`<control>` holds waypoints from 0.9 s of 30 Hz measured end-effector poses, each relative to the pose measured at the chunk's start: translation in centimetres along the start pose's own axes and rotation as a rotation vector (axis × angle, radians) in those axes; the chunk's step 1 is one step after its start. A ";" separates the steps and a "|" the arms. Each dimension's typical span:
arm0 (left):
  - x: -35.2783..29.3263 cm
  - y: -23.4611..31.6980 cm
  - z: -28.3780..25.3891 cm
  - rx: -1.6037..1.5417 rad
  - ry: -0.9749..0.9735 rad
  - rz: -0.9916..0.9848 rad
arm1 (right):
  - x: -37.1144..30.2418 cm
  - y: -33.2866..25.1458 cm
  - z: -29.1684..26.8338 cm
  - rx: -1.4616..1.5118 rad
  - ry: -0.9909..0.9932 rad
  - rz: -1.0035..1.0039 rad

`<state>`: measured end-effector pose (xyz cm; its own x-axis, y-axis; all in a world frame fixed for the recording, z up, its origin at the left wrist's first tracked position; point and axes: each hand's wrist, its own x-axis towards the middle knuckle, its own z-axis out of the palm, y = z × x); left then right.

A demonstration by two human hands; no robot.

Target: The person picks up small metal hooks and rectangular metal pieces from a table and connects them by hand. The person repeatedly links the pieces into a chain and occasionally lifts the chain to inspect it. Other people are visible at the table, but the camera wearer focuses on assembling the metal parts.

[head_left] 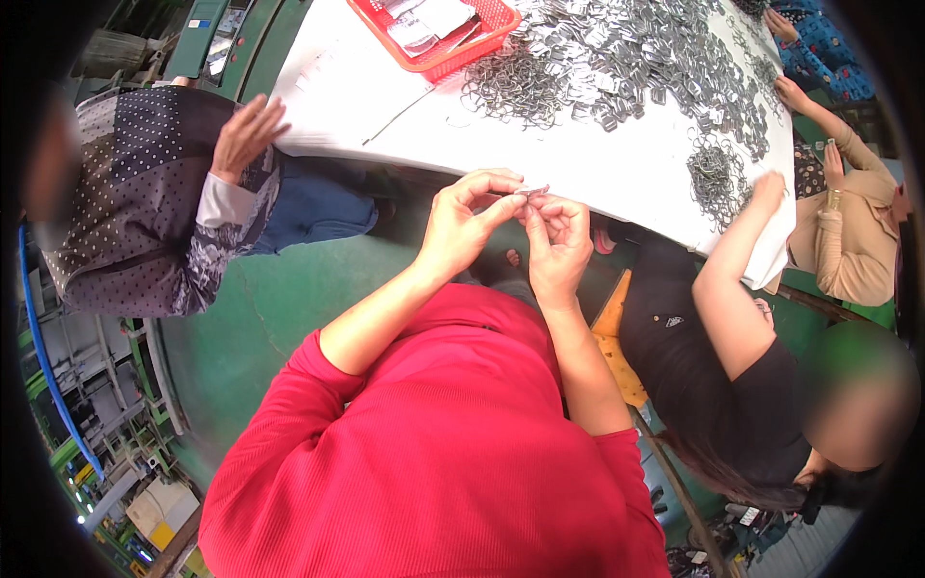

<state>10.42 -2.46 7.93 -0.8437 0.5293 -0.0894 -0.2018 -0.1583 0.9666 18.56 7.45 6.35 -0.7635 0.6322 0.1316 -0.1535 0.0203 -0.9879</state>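
Past the red shirt (424, 433), green floor (236, 332) leaves open room left of the forearms; a co-worker in black (708, 385) crowds the right. Elbows bent, the left hand (468, 222) and right hand (558, 249) meet, fingertips pinching a small metal piece (530, 192) by the white table's (578, 159) near edge. Beyond lie a bare strip, a red basket (453, 64) and heaped metal parts (626, 63).

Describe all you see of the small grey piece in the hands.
The small grey piece looks thin and metallic. Roughly level, it is held up by the near edge of the white table. The left hand pinches it between thumb and fingers; fingertips of the right hand seem to meet it. Fingers hide much of it, so its full outline is unclear.
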 end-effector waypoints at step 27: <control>-4.5 0.5 -11.0 0.322 0.025 0.110 | 9.7 8.5 8.4 -1.140 -0.183 0.002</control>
<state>8.61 -14.08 6.20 -0.8647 0.5021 0.0174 0.0550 0.0601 0.9967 4.56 7.24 -0.11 -0.8568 0.5134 0.0481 0.4323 0.7660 -0.4759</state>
